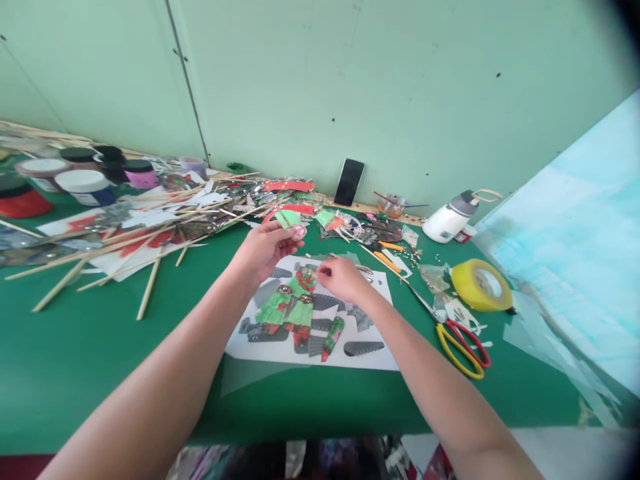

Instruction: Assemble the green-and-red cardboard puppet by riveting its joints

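Note:
My left hand [270, 250] is raised over the far edge of a white printed sheet [367, 360]. Its thumb and fingers pinch a small painted cutout piece [298, 233], pink at one end and green at the other. On the sheet lie painted green and red cutout pieces [277, 305], joined with round metal fasteners. Beside them is a narrow green and red piece [333, 335]. My right hand [341, 277] has its fingertips pinched together next to a round green and red piece [305, 280]. What they hold, if anything, is too small to make out.
Red-and-yellow-handled scissors [463, 347] and a roll of yellow tape [480, 285] lie at the right. A white bottle [447, 219] and a leaning phone [349, 181] stand along the wall. Thin wooden sticks [149, 287] and paint jars [85, 185] crowd the left.

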The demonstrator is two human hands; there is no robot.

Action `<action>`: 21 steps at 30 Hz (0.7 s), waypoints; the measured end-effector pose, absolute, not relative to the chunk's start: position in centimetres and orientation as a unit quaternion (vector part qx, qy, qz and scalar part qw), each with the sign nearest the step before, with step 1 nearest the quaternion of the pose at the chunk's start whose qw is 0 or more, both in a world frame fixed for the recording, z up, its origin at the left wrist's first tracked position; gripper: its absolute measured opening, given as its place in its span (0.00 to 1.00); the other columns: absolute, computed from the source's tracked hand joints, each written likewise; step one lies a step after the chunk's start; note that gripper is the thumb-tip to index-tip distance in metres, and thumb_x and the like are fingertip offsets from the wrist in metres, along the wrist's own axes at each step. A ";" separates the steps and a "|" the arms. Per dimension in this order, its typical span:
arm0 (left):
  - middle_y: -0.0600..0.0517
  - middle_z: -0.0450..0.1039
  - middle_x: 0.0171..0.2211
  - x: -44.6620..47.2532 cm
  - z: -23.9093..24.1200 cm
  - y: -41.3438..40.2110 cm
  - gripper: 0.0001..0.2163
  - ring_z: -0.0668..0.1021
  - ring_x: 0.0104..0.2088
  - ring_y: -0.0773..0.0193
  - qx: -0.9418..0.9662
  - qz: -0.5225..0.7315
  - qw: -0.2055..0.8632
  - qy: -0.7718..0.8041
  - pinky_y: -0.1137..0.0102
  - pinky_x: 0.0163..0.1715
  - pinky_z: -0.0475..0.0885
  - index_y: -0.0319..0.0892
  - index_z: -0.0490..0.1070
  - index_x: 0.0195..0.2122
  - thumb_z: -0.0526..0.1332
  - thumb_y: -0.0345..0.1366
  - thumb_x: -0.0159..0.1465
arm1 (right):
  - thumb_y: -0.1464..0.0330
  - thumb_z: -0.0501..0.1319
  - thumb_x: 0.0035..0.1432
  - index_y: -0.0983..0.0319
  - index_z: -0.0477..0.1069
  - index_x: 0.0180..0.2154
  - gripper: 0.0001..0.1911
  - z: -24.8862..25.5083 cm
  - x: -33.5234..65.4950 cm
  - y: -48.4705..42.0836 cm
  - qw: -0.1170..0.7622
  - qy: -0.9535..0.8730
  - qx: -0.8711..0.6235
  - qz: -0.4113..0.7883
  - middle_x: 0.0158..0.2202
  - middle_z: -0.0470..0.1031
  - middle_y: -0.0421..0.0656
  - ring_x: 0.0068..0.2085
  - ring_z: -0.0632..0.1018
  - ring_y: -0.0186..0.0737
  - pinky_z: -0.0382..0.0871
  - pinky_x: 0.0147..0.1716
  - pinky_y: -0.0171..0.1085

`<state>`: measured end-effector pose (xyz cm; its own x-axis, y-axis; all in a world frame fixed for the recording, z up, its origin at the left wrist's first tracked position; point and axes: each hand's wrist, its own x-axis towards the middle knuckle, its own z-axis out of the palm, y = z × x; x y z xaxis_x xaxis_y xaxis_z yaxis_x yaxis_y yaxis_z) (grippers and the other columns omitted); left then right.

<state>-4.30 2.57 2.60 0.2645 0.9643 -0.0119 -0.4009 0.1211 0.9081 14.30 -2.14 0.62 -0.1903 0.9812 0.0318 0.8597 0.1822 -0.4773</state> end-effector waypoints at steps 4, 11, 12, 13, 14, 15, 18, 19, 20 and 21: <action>0.47 0.77 0.30 -3.9 2.4 2.3 0.07 0.77 0.28 0.67 0.431 0.482 0.684 0.337 0.73 0.28 0.70 0.36 0.73 0.24 0.70 0.31 0.49 | 0.57 0.59 0.57 0.62 0.75 0.32 0.15 -0.3 12.3 -2.4 0.081 -0.754 -0.645 0.093 0.35 0.77 0.50 0.36 0.76 0.45 0.65 0.31 0.37; 0.48 0.77 0.29 -3.6 2.7 2.0 0.09 0.76 0.27 0.67 0.431 0.470 0.675 0.372 0.73 0.26 0.68 0.35 0.73 0.27 0.70 0.33 0.49 | 0.59 0.58 0.59 0.64 0.74 0.36 0.14 -1.1 11.0 -2.5 0.114 -0.725 -0.677 0.048 0.37 0.75 0.52 0.40 0.76 0.47 0.66 0.37 0.41; 0.48 0.76 0.29 -3.6 2.7 2.0 0.09 0.76 0.27 0.67 0.432 0.470 0.676 0.369 0.73 0.26 0.68 0.35 0.73 0.26 0.70 0.33 0.49 | 0.60 0.58 0.59 0.64 0.74 0.35 0.13 -1.2 10.9 -2.4 0.117 -0.723 -0.678 0.053 0.37 0.75 0.52 0.40 0.76 0.47 0.66 0.37 0.40; 0.48 0.76 0.29 -3.6 2.7 2.0 0.09 0.76 0.27 0.67 0.433 0.471 0.676 0.366 0.73 0.25 0.67 0.35 0.73 0.26 0.70 0.33 0.49 | 0.62 0.59 0.59 0.64 0.74 0.34 0.12 -1.1 10.8 -2.4 0.118 -0.722 -0.679 0.061 0.37 0.75 0.51 0.39 0.76 0.47 0.66 0.37 0.40; 0.48 0.76 0.29 -3.7 2.7 2.0 0.09 0.76 0.27 0.67 0.433 0.472 0.676 0.363 0.73 0.25 0.67 0.35 0.73 0.26 0.70 0.33 0.49 | 0.63 0.59 0.58 0.63 0.74 0.33 0.10 -1.1 10.8 -2.3 0.119 -0.722 -0.678 0.070 0.37 0.76 0.51 0.39 0.76 0.46 0.66 0.37 0.39; 0.48 0.76 0.29 -3.7 2.7 2.0 0.08 0.76 0.27 0.67 0.435 0.473 0.676 0.361 0.73 0.25 0.67 0.35 0.73 0.27 0.70 0.33 0.50 | 0.65 0.60 0.57 0.62 0.74 0.33 0.08 -1.1 10.7 -2.3 0.119 -0.721 -0.678 0.081 0.38 0.76 0.50 0.38 0.77 0.45 0.65 0.36 0.38; 0.48 0.76 0.28 -3.7 2.5 2.0 0.08 0.76 0.27 0.67 0.436 0.473 0.675 0.362 0.73 0.25 0.67 0.35 0.73 0.27 0.69 0.33 0.50 | 0.66 0.61 0.56 0.62 0.74 0.30 0.06 -1.0 10.7 -1.8 0.114 -0.717 -0.679 0.104 0.35 0.78 0.48 0.35 0.77 0.43 0.65 0.33 0.36; 0.48 0.76 0.29 -3.7 2.5 2.0 0.08 0.76 0.27 0.67 0.435 0.471 0.675 0.364 0.73 0.25 0.67 0.35 0.73 0.27 0.69 0.33 0.50 | 0.66 0.61 0.56 0.62 0.74 0.29 0.07 -1.0 10.6 -1.6 0.112 -0.718 -0.679 0.106 0.33 0.78 0.47 0.35 0.78 0.43 0.64 0.32 0.36; 0.48 0.76 0.29 -3.6 2.3 2.0 0.08 0.76 0.27 0.67 0.435 0.469 0.674 0.369 0.73 0.26 0.67 0.35 0.73 0.27 0.69 0.32 0.49 | 0.66 0.60 0.56 0.62 0.74 0.29 0.07 -1.0 10.6 -1.4 0.111 -0.718 -0.678 0.109 0.31 0.78 0.47 0.34 0.78 0.43 0.64 0.31 0.36; 0.47 0.76 0.29 -3.5 2.1 2.1 0.07 0.76 0.27 0.67 0.435 0.466 0.672 0.377 0.73 0.26 0.68 0.36 0.72 0.26 0.69 0.32 0.49 | 0.67 0.60 0.56 0.62 0.74 0.28 0.07 -1.1 10.6 -1.3 0.110 -0.718 -0.678 0.111 0.30 0.78 0.47 0.34 0.78 0.44 0.64 0.31 0.36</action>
<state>-3.52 2.12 2.12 0.2814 0.9543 -0.1008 -0.2998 0.1872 0.9355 10.60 -1.27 -1.07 -0.0563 0.9984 0.0078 0.9497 0.0559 -0.3080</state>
